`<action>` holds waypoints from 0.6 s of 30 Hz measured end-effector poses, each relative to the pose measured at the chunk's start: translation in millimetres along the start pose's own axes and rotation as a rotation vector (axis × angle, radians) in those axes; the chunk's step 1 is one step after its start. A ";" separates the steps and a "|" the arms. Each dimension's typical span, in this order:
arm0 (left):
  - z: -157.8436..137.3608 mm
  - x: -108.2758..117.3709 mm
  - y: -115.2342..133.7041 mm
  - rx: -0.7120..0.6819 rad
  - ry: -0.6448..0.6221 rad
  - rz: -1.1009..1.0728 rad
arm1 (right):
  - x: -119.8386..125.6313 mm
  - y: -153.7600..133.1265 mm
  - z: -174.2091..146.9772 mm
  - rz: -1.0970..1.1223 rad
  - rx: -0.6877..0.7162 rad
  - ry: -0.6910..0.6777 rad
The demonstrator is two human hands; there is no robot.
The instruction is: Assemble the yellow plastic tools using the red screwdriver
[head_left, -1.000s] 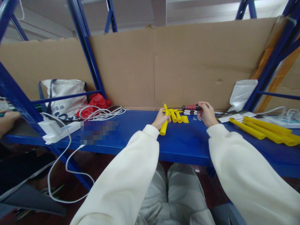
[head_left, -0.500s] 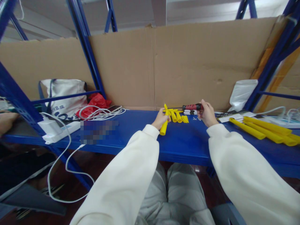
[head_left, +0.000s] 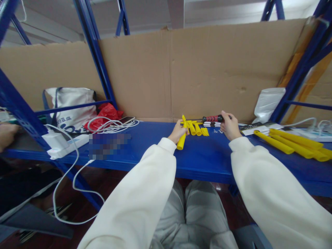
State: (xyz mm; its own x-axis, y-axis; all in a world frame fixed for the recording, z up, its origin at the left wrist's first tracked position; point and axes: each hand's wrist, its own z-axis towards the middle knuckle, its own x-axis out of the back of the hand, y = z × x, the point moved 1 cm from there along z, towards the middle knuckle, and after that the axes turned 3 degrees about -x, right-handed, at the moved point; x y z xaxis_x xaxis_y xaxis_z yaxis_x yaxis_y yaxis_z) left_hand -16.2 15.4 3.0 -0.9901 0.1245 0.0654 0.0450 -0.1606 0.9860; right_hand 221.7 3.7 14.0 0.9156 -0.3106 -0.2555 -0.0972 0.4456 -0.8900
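Observation:
My left hand [head_left: 177,131] is closed around a yellow plastic piece [head_left: 181,141] with a tube-like handle. In my right hand [head_left: 230,126] is the end of a red and black screwdriver [head_left: 212,119], held level with its shaft pointing left at the top of the yellow piece. Whether the tip sits in a screw is too small to tell. Just right of my left hand lie several small yellow parts [head_left: 198,129]. Small white bits [head_left: 218,131] are scattered near my right hand, and white-and-black strips [head_left: 211,124] lie behind the screwdriver.
Long yellow tubes [head_left: 293,143] lie on the blue shelf [head_left: 155,152] at right, beside a white plastic bag [head_left: 268,103]. To the left are a white cable [head_left: 111,125], a red bag [head_left: 110,112], a cloth bag [head_left: 72,107] and a power strip [head_left: 67,147]. Another person's hand [head_left: 9,135] is at far left.
My right hand has shifted slightly right, its fingers repositioned at the screwdriver's end, and the handle has turned or moved a little. My left hand and the yellow piece stay put.

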 end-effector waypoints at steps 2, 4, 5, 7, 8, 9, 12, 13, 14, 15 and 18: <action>-1.0 -0.1 1.0 0.002 0.001 -0.001 | -0.7 -1.5 -0.8 -0.004 -0.006 0.022; -1.9 0.1 1.9 0.004 0.011 -0.001 | -2.3 -3.2 -2.0 -0.007 -0.006 0.035; -2.1 0.2 2.3 0.004 0.017 0.000 | -3.1 -3.7 -2.5 -0.007 -0.006 0.039; -2.1 0.4 2.6 0.004 0.023 0.001 | -3.8 -3.4 -2.8 -0.007 -0.002 0.037; -1.9 0.3 2.5 0.004 0.023 0.001 | -3.6 -2.6 -2.6 -0.008 0.000 0.036; -1.7 0.3 2.4 0.003 0.021 0.001 | -3.0 -1.7 -2.1 -0.007 0.000 0.034; -1.1 0.0 1.6 0.003 0.010 0.003 | -0.7 0.5 0.2 0.003 -0.008 0.012; -0.9 -0.1 1.3 0.002 0.008 0.004 | -0.3 0.6 0.9 0.007 -0.008 0.007; -0.7 0.0 1.0 0.001 0.008 0.004 | -0.2 0.3 1.3 0.010 -0.005 0.007; -0.5 0.1 0.8 0.000 0.010 0.004 | -0.4 -0.3 1.5 0.013 -0.004 0.013; 0.1 0.5 0.1 -0.005 0.018 -0.001 | -1.6 -1.8 0.7 0.006 -0.011 0.041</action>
State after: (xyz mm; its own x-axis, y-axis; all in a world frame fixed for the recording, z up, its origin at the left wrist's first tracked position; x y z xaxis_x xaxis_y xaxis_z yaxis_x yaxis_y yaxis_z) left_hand -16.7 15.5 3.2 -0.9923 0.1074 0.0614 0.0431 -0.1652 0.9853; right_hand 220.7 4.0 16.3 0.8983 -0.3421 -0.2756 -0.1070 0.4381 -0.8925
